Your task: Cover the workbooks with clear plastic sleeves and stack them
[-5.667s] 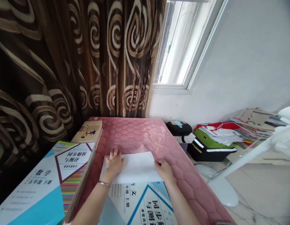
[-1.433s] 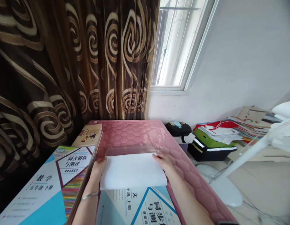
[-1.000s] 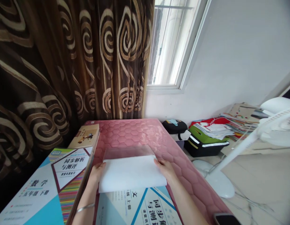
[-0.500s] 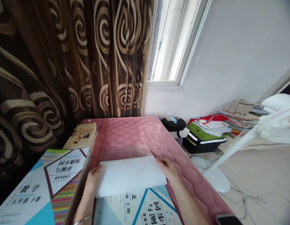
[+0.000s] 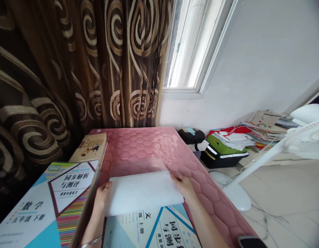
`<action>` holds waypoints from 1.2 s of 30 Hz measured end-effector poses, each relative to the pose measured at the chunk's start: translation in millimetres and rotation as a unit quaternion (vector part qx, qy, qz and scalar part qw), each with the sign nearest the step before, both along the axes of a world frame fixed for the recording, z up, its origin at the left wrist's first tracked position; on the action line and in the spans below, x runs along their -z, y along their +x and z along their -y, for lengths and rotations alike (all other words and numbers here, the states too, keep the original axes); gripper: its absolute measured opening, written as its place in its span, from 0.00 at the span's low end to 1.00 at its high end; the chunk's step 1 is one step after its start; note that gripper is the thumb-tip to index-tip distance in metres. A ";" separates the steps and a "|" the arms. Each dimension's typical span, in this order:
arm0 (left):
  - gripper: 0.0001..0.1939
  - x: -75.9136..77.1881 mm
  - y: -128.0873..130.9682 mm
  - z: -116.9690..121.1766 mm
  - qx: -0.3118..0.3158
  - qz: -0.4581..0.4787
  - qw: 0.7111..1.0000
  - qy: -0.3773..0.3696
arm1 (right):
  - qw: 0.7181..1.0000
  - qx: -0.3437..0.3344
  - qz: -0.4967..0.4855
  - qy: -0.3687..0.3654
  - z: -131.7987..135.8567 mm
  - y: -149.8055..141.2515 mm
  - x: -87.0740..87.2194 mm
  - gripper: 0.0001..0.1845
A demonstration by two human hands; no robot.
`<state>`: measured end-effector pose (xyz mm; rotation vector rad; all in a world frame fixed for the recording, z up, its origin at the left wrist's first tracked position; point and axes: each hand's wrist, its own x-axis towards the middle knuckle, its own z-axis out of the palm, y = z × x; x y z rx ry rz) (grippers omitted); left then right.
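Brown swirl-patterned curtains (image 5: pixel 71 69) hang behind your pink quilted table (image 5: pixel 154 144), with a window (image 5: pixel 190 48) to the right. On the table's left lies a stack of workbooks (image 5: pixel 53 199). Before you lies a blue-and-white book (image 5: pixel 154 229), its far end covered by a plain white sheet (image 5: pixel 144 193) with a clear film strip (image 5: pixel 138 167) showing beyond it. Your left hand (image 5: pixel 101 199) grips the sheet's left edge; your right hand (image 5: pixel 183 186) pinches its right edge.
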<state>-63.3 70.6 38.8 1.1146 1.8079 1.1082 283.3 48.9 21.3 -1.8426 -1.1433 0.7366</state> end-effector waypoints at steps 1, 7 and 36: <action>0.20 -1.7 0.6 1.1 0.003 -0.002 1.000 -0.002 | 1.000 0.002 0.010 0.000 -1.3 -0.3 1.7 0.16; 0.28 -5.4 4.3 6.5 0.036 -0.037 0.998 0.021 | 0.999 0.009 0.030 0.009 -0.2 -1.3 4.1 0.19; 0.16 0.0 9.3 16.8 -0.044 -0.092 0.992 0.074 | 0.990 0.002 0.135 -0.034 2.8 -3.5 7.8 0.17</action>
